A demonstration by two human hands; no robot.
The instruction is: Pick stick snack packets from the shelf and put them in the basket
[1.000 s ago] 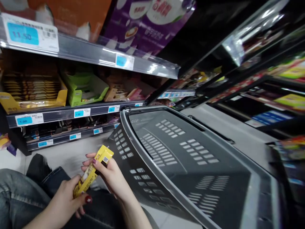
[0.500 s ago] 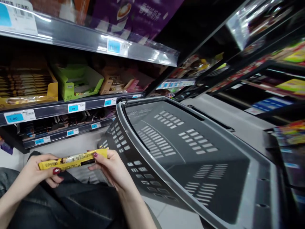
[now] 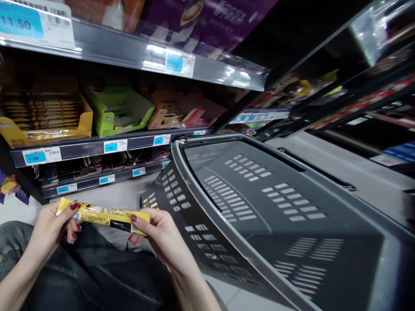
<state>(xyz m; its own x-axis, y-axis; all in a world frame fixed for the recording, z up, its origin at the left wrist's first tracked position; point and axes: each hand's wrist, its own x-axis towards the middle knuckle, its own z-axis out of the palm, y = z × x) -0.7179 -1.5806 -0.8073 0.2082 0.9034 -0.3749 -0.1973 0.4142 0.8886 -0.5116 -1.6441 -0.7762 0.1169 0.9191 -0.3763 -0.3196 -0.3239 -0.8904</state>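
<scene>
A slim yellow snack packet (image 3: pixel 103 216), with small dark print and a black patch, is stretched level between my two hands, above my lap. My left hand (image 3: pixel 56 226) pinches its left end, thumb on top. The other end is gripped by my right hand (image 3: pixel 157 226), its thumb pressed on the front face. Just to the right of that hand stands a large grey shopping basket (image 3: pixel 194 172) with slotted walls; no goods show in the visible part of it.
Ahead, a low shelf carries a yellow box of stacked packets (image 3: pixel 48 116), a green box (image 3: pixel 119 110) and a brown box (image 3: pixel 168 113). Price tags line the shelf edge (image 3: pixel 71 149). A higher shelf lip (image 3: pixel 119 52) juts out above. More shelving stands blurred at the right.
The packet has turned, its left end now higher and its right end lower, and more of its printed face shows. My left thumb has moved onto its top. The view has swung left.
</scene>
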